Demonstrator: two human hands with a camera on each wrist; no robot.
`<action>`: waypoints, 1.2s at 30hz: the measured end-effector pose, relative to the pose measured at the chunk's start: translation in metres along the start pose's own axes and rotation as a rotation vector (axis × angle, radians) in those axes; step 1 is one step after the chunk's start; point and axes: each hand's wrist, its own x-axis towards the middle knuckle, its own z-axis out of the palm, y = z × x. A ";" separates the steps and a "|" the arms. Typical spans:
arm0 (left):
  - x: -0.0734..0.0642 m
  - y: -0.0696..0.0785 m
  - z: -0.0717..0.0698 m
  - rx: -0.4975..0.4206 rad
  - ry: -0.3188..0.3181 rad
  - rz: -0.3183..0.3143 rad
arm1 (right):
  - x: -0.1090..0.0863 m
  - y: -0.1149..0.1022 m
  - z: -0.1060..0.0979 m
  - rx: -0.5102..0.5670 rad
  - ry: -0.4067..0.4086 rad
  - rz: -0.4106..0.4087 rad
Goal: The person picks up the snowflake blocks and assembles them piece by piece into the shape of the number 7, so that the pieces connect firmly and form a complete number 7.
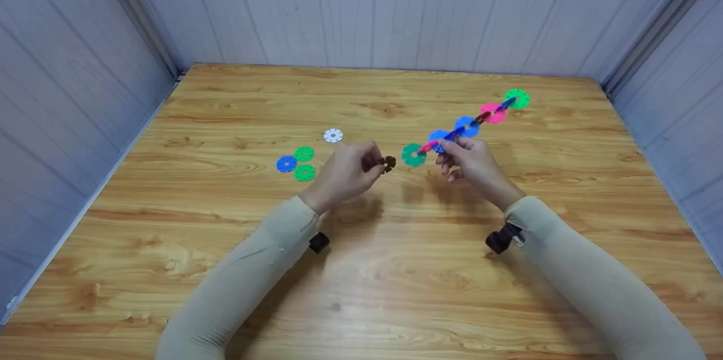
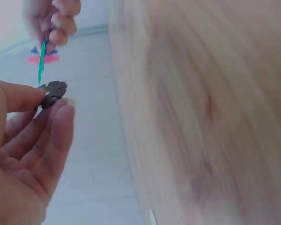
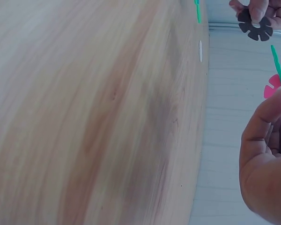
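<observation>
My left hand (image 1: 349, 172) pinches a dark brown notched disc (image 1: 389, 164) between thumb and fingertips; the left wrist view shows the same brown disc (image 2: 55, 90) with its slots outward. To the right, my right hand (image 1: 473, 163) grips a chain of interlocked notched discs by a blue disc (image 1: 438, 141). The chain runs up to the right through blue, brown and pink discs to a green disc (image 1: 517, 99). At its near-left end a teal green disc (image 1: 414, 155) points toward the brown disc, with a small gap between them.
Left of my left hand, a blue disc (image 1: 286, 164) lies on the wooden table (image 1: 361, 292) beside two green discs (image 1: 304, 172). A white disc (image 1: 333, 135) lies a little farther back. Pale panel walls (image 1: 350, 9) stand behind the table and along both sides.
</observation>
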 end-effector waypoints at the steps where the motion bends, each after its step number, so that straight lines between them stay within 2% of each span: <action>1: 0.000 0.001 0.001 0.010 0.006 0.033 | 0.000 0.000 0.000 0.001 0.003 -0.004; 6: 0.002 0.005 0.007 0.052 0.033 0.142 | 0.000 0.001 0.001 0.009 0.009 -0.012; 14: 0.003 0.007 0.011 0.161 0.070 0.204 | -0.001 0.003 0.005 0.005 -0.027 -0.031; 20: 0.003 0.012 0.016 0.219 0.093 0.256 | -0.003 0.005 0.010 -0.009 -0.037 -0.007; 26: -0.004 0.011 0.024 0.213 0.152 0.354 | -0.004 0.008 0.015 0.088 -0.118 -0.018; 30: -0.007 0.012 0.032 0.203 0.161 0.358 | -0.006 0.006 0.015 0.127 -0.159 -0.020; 36: -0.005 0.015 0.042 0.192 0.150 0.301 | -0.009 0.002 0.014 0.145 -0.145 -0.025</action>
